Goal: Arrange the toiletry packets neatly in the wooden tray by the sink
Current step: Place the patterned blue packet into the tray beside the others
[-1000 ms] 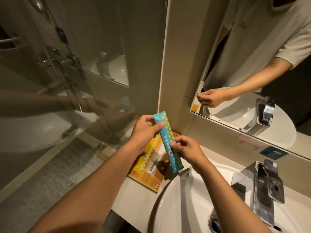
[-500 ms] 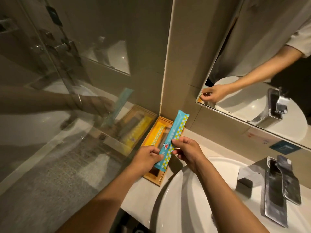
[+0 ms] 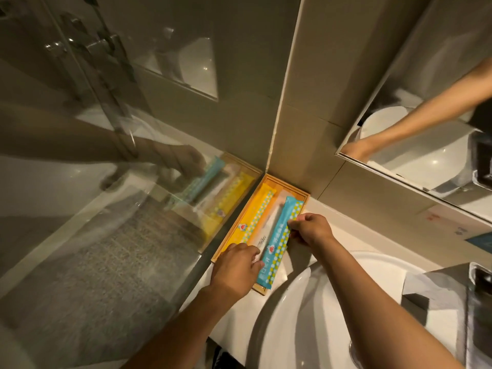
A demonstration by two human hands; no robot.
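A wooden tray [image 3: 294,189] sits in the counter corner between the glass partition and the tiled wall. A yellow packet [image 3: 257,213] lies along its left side, and a clear white packet [image 3: 269,229] lies in the middle. A long blue packet [image 3: 281,239] rests along the tray's right side. My right hand [image 3: 310,229] pinches the blue packet's right edge near its middle. My left hand [image 3: 235,269] is at the tray's near end, its fingers touching the blue packet's lower left edge and covering that end of the tray.
A white basin [image 3: 332,310] lies right of the tray, its rim close to the tray's near corner. A chrome tap [image 3: 476,296] stands at the far right. A glass shower partition [image 3: 106,209] borders the tray's left side. A mirror [image 3: 431,115] hangs above.
The blue packet was held up in the air by both hands; it has come down and now lies in the tray's right side. Both hands followed it down.
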